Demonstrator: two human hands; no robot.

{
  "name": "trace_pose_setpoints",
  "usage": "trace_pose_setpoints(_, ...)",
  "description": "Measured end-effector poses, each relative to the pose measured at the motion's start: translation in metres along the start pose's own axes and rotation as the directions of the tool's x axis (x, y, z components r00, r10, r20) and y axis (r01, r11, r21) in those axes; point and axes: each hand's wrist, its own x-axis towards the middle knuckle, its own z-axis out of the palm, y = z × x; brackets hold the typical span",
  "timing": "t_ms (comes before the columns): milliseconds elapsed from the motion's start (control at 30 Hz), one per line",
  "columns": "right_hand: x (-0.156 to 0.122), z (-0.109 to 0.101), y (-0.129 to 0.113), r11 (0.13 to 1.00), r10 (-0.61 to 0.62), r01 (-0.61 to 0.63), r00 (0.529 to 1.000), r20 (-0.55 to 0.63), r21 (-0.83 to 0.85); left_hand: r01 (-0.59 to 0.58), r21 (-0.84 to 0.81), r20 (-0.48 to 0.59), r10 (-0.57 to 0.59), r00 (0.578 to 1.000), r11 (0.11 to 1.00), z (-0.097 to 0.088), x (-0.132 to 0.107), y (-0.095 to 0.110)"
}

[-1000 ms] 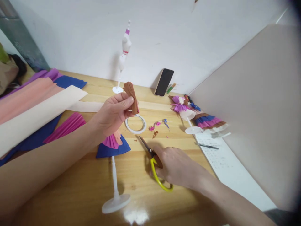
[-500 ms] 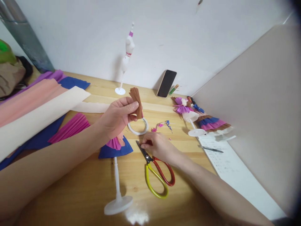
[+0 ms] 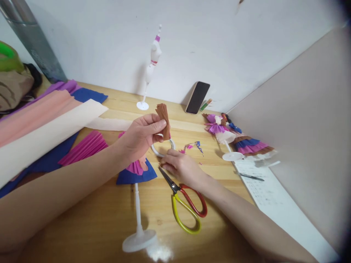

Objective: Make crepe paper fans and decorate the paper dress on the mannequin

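Note:
My left hand [image 3: 145, 133] pinches a pleated strip of brown crepe paper [image 3: 163, 122], held upright above the table. Below it lies a roll of white tape [image 3: 157, 151], partly hidden by my hands. My right hand [image 3: 179, 164] is low over the table beside the roll, its fingers curled together; what they hold, if anything, is hidden. Just under that hand are scissors [image 3: 173, 187] with one red and one yellow handle, blades nearly together. Behind my left wrist stands a doll-form stand [image 3: 138, 215] wearing a blue and pink paper skirt [image 3: 137, 177], its upper part covered.
Crepe paper sheets [image 3: 49, 131] and a pleated magenta piece [image 3: 83, 148] lie at left. A bare white mannequin [image 3: 155, 53] and a phone [image 3: 197, 96] stand by the wall. Paper scraps [image 3: 189, 147], a dressed form [image 3: 216, 128], a layered skirt [image 3: 252, 146] and a pen [image 3: 251, 177] are rightward.
My right hand has shifted slightly away from the scissors toward the tape roll. My left hand keeps the brown paper pinched. The whole view has shifted a little.

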Motion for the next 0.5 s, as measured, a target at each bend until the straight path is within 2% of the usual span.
trace_pose_setpoints(200, 0.007, -0.002, -0.006, 0.975, -0.107, 0.120, 0.991, 0.077, -0.186, -0.020, 0.005, 0.010, 0.020, 1.000, 1.000, -0.002, 0.001, 0.001)
trace_pose_setpoints(367, 0.025, 0.003, -0.005, 0.964, -0.052, 0.032, 0.996, -0.071, -0.262, -0.045, 0.001, -0.019, 0.045, 0.999, 0.999, -0.002, 0.001, 0.003)
trace_pose_setpoints(500, 0.040, 0.011, -0.005, 0.957, -0.155, 0.129, 0.984, -0.084, -0.262, -0.040, -0.010, -0.022, 0.040, 0.999, 0.999, -0.001, 0.001, 0.003)
